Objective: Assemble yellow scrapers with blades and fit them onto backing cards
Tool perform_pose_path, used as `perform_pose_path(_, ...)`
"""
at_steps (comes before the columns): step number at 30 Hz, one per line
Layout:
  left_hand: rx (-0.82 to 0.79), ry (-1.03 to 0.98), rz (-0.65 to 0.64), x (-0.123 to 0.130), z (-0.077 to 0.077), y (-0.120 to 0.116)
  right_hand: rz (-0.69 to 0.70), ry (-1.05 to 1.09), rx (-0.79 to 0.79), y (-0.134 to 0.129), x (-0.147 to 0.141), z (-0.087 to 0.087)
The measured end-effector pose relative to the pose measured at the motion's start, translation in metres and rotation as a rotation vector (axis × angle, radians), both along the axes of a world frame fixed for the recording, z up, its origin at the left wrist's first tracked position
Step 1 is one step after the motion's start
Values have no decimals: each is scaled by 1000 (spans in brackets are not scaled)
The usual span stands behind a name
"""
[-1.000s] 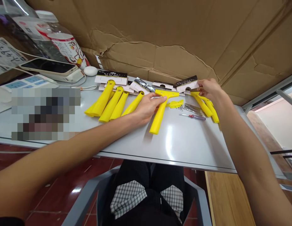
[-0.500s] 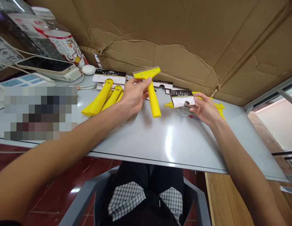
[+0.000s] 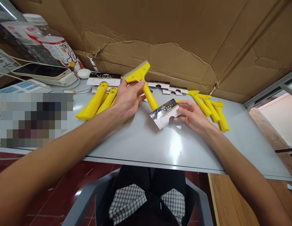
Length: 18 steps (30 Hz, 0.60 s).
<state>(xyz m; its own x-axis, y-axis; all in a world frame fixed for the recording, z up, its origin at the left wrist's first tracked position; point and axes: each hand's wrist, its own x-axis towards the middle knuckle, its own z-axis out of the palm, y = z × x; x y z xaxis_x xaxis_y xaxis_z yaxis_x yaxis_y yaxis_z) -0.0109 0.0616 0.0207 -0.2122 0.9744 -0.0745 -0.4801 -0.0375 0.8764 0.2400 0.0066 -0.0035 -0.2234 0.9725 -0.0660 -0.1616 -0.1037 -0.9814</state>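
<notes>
My left hand [image 3: 129,97] is closed on a yellow scraper [image 3: 138,75], its blade end tilted up and its handle slanting down to the right. Between the fingers of my right hand [image 3: 191,114] is a black and white cardboard packaging card [image 3: 164,114] with a notch in one edge. This card overlaps the lower end of the scraper's handle. Left of my left hand lie several yellow handles [image 3: 94,103] with a packaging card [image 3: 103,79] behind them. More cards [image 3: 158,84] rest at the back, and several yellow scraper bodies [image 3: 213,110] lie to the right.
A brown cardboard sheet [image 3: 160,28] stands along the table's back. At the left are a phone [image 3: 42,69], a power strip [image 3: 18,88], plastic bottles [image 3: 58,47] and a white round object [image 3: 84,73]. The table's front edge [image 3: 155,164] runs above my lap.
My right hand has brought the card left and down, over the scraper's handle end. The scraper has tilted further in my left hand, and the view has shifted slightly.
</notes>
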Motion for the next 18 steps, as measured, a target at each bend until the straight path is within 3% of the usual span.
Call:
perform_pose_path(8, 39, 5, 10, -9, -7, 10, 81, -88, 19, -2, -2, -9)
perform_pose_path(18, 223, 216, -69, -45, -10, 34, 259, -597, 232, -3, 10, 2)
